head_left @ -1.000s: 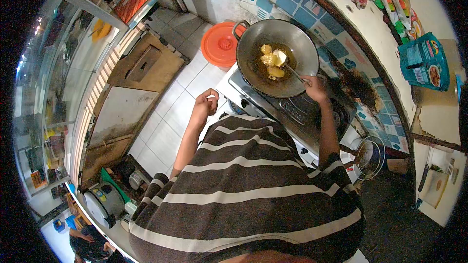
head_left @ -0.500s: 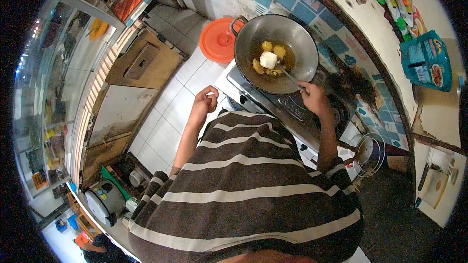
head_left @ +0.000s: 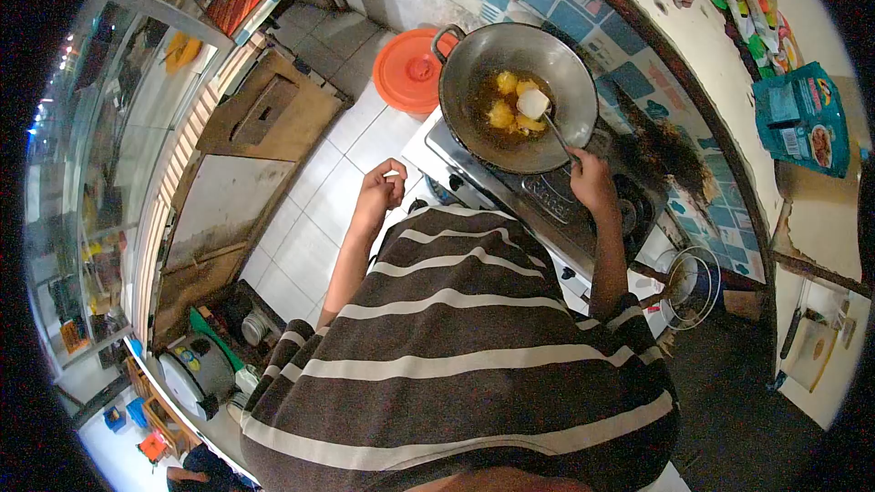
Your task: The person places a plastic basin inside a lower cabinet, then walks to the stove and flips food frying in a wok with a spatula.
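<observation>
My right hand (head_left: 594, 184) is closed round the handle of a metal spatula (head_left: 559, 138), whose pale, bright head lies among the food in the wok. Several yellow lumps of food (head_left: 501, 113) sit in brownish oil near the middle of the deep metal wok (head_left: 572, 82). The wok stands on the gas stove (head_left: 474, 184), with one loop handle at its upper left. My left hand (head_left: 383, 189) hovers left of the stove, fingers curled in, with nothing visible in it.
An orange lidded bucket (head_left: 401, 73) stands on the tiled floor left of the wok. A second burner (head_left: 631, 210) lies right of my right hand. A teal packet (head_left: 800, 118) is at the upper right. A rice cooker (head_left: 187, 378) stands lower left; another person's arm (head_left: 187, 474) shows below.
The spatula head has moved right within the wok, and my right hand has shifted slightly right with it. More yellow lumps show on the left. My left hand stays where it was.
</observation>
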`<state>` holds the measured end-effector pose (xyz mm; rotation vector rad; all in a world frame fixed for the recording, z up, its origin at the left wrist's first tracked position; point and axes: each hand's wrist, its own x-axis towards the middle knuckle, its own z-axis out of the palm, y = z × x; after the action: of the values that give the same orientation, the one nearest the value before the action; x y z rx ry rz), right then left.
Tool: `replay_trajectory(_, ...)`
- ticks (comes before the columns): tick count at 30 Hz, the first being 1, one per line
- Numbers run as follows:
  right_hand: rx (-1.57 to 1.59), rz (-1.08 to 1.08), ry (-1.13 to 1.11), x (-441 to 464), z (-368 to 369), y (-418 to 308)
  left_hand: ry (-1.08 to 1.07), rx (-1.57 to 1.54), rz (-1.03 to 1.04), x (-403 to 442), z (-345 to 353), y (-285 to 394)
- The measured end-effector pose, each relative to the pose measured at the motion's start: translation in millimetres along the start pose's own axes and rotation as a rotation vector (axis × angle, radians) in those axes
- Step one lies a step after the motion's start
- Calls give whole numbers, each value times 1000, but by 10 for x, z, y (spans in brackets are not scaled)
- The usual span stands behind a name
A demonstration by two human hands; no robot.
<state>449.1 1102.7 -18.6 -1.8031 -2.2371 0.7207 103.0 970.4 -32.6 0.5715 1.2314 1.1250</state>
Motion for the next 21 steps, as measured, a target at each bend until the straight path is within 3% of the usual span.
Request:
replay_trajectory(6,-24,-120,132,-46,145,237,10,23,2,-33,39,-10)
replay_trajectory(12,-130,134,-90,-208,-183,-209,-14,-7,-31,8,81,-28)
replay_trajectory(16,-22,-5,-45,-334,-73,-212,-1,-1,-46,49,105,-63)
replay_trajectory(21,-165,-37,108,-377,189,-3,-38,-20,-46,53,177,-86)
